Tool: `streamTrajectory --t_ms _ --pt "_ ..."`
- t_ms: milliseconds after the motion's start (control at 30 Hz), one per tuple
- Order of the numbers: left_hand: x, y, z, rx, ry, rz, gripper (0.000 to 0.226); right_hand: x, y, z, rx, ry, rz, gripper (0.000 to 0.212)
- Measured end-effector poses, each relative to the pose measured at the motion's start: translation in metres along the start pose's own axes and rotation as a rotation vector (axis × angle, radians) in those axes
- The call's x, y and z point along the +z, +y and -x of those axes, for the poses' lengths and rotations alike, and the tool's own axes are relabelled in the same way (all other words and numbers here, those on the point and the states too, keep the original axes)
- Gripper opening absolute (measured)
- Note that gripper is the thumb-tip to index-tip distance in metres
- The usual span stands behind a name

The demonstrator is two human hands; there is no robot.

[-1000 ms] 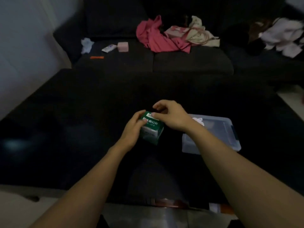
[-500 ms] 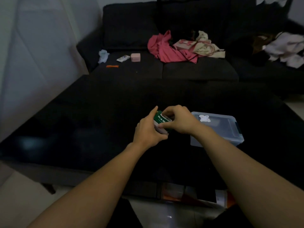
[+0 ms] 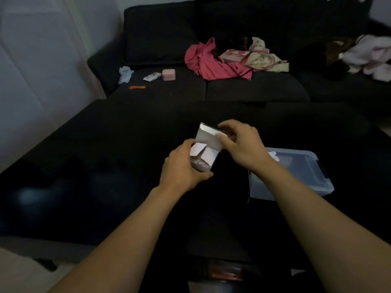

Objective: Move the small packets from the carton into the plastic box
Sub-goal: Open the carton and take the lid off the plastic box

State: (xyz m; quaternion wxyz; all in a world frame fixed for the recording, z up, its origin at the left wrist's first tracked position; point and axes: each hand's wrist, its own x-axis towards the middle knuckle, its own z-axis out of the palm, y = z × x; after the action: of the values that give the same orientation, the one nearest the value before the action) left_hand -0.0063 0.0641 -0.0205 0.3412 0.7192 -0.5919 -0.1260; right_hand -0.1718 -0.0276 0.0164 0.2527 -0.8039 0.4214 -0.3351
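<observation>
Now, left hand (image 3: 182,168) gripping opened white carton (image 3: 204,153), right hand (image 3: 241,144) pinching its flap.

- We see a dark counter (image 3: 105,166) spreading across the middle of the view.
- On its right side sits a translucent plastic box (image 3: 296,176), lid on.
- Beyond it, a dark sofa (image 3: 254,89) carries a pink block (image 3: 168,74), an orange strip (image 3: 137,87), a small packet (image 3: 150,77), and heaped clothes (image 3: 222,62).

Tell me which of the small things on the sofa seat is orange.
The thin orange stick, lying nearest the seat's front edge. The pink block, the white printed packet and the pale crumpled wad behind it are not orange.
</observation>
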Motion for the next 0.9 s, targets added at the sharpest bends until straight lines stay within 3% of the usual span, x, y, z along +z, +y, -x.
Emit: streamTrajectory --t_ms 100,167,300,400,500,567,633,667,767,833,900 --pt "0.000 -0.005 -0.007 -0.073 -0.065 0.151 0.089 0.019 0.000 -0.008 0.097 0.198 -0.256 0.025" --pt "0.001 -0.008 -0.010 -0.132 -0.131 0.261 0.070 0.028 0.001 -0.013 0.173 0.220 -0.389 0.022" --pt "-0.001 -0.011 -0.016 -0.180 -0.137 0.258 0.034 0.033 0.005 -0.016 0.218 0.202 -0.392 0.019" --pt "0.001 -0.006 -0.016 -0.175 0.033 0.186 0.037 0.013 0.004 -0.011 0.228 0.184 -0.313 0.025" --pt "0.002 -0.006 -0.016 -0.202 0.214 0.058 0.038 -0.026 0.013 -0.005 0.195 0.097 0.074 0.032" --pt "-0.001 -0.009 -0.018 -0.249 0.271 0.031 0.031 -0.052 0.026 0.005 0.275 0.069 0.374 0.041" --pt "-0.007 -0.015 -0.020 -0.307 0.344 0.099 0.021 -0.074 0.046 0.017 0.518 0.060 0.596 0.051" --pt "-0.010 -0.014 -0.019 -0.309 0.436 0.148 0.027 -0.086 0.055 0.026 0.689 0.052 0.642 0.055" --pt "-0.015 0.011 -0.008 -0.025 0.779 0.217 0.020 -0.109 0.075 0.051 1.035 0.024 0.593 0.053" --pt "-0.003 0.039 0.002 0.228 0.604 0.191 0.012 -0.111 0.083 0.059 1.060 0.005 0.483 0.049" --pt "0.024 0.062 0.008 0.258 0.204 0.059 0.019 -0.107 0.084 0.065 0.985 -0.006 0.287 0.045"
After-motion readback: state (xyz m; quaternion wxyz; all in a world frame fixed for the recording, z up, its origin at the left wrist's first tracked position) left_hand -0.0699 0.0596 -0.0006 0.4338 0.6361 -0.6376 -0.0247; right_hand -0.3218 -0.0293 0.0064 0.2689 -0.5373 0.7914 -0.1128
